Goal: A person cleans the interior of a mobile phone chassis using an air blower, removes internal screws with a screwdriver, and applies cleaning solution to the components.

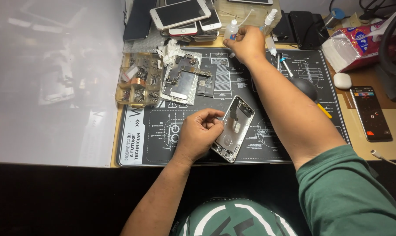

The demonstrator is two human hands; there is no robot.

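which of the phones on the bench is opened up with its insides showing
The phone housing on the dark mat, steadied by the left hand. It lies open, back shell exposed; the stacked phones at the rear are closed.

Mat (163,150) bare frontward (phones (185,17) crowd rear).

An opened silver phone housing (235,129), with its bare inner frame facing up, lies tilted on the black work mat. A small white plastic dropper bottle (231,30) with a thin nozzle stands upright at the mat's far edge.
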